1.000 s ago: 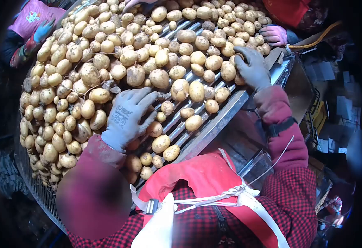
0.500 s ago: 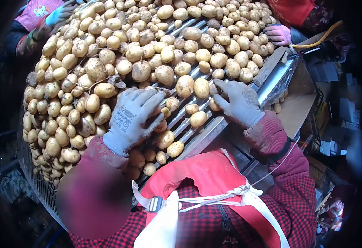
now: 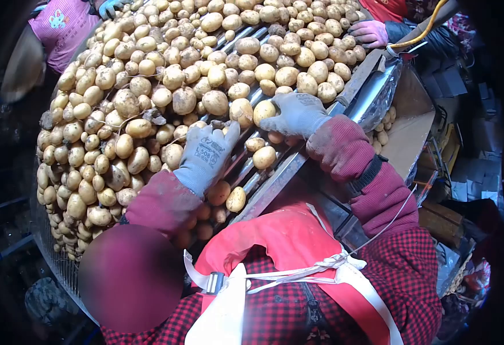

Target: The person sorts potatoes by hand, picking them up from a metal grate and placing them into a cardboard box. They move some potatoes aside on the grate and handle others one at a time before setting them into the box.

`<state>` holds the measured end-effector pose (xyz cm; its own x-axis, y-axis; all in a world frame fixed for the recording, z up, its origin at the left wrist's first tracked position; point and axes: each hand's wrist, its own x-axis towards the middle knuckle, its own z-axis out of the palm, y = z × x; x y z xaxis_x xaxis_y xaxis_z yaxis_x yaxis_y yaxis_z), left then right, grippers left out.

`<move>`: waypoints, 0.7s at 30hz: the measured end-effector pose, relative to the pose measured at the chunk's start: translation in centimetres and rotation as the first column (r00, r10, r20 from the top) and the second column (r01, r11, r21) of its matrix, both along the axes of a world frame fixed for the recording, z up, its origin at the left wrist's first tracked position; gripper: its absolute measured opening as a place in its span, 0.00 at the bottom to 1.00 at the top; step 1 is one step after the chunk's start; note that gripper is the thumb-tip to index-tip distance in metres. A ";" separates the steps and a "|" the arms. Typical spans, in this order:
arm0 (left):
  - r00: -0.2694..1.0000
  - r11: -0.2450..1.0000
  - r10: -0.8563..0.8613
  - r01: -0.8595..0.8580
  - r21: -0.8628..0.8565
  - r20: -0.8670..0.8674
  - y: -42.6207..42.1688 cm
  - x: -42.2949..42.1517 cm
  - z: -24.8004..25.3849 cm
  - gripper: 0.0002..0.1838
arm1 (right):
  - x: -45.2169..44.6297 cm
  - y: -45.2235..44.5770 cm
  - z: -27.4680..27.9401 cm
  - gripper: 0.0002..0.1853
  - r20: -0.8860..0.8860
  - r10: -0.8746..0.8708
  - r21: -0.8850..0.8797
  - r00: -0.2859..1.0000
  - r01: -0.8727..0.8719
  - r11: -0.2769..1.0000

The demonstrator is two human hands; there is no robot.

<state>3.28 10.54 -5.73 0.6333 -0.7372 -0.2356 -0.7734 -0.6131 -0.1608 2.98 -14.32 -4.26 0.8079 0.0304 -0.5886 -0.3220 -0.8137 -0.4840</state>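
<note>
Many potatoes [image 3: 126, 103] cover a slatted metal rack [image 3: 250, 172], some with soil on them. Grey gloves cover both of my hands. My left hand [image 3: 207, 154] rests among the potatoes near the middle, palm down; what lies under its fingers is hidden. To the right, my right hand [image 3: 298, 116] has its fingers at a pale potato [image 3: 264, 112], touching its right side. Two loose potatoes, one of them a larger yellow potato [image 3: 264, 157], lie on the bars between my hands.
A metal edge [image 3: 275, 187] borders the rack on my side. An open cardboard box [image 3: 407, 118] with potatoes stands at the right. Another person's pink-gloved hand [image 3: 370, 33] rests at the upper right; a co-worker in pink [image 3: 65, 29] is at the upper left.
My right hand has moved left and inward along the rack to the pale potato. My left hand has shifted slightly right. The upper-left co-worker's blue-gloved hand has moved up and right.
</note>
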 end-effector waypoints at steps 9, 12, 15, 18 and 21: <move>0.995 0.976 -0.017 -0.006 -0.218 -0.101 0.2 0.6 -0.2 0.34 | -2.4 -1.3 -3.2 0.29 0.243 0.080 -0.188 0.967 -0.034 0.982; 0.993 0.964 -0.020 -0.011 -0.265 -0.113 0.7 -0.1 0.4 0.28 | -3.0 -2.7 -4.5 0.24 0.219 -0.429 0.669 0.876 0.185 0.719; 0.991 0.931 -0.065 0.019 -0.365 -0.113 0.7 0.2 -0.1 0.27 | -5.0 -4.2 -2.1 0.19 -0.227 -0.528 0.957 0.818 0.287 0.034; 0.972 0.929 -0.113 0.030 -0.368 -0.205 -0.6 -0.2 -0.7 0.31 | -5.6 -4.6 -2.6 0.22 -0.156 -0.589 0.981 0.793 0.194 0.002; 0.983 0.964 -0.089 0.045 -0.264 -0.159 -2.3 -0.4 -0.3 0.35 | -5.6 -3.7 -2.7 0.25 0.068 -0.668 0.959 0.741 0.136 0.249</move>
<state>2.84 8.21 -6.06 0.5482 -0.8261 -0.1307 -0.8162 -0.5625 0.1317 -2.60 -17.99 -7.00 0.9898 -0.1193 -0.0780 -0.0313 0.3520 -0.9355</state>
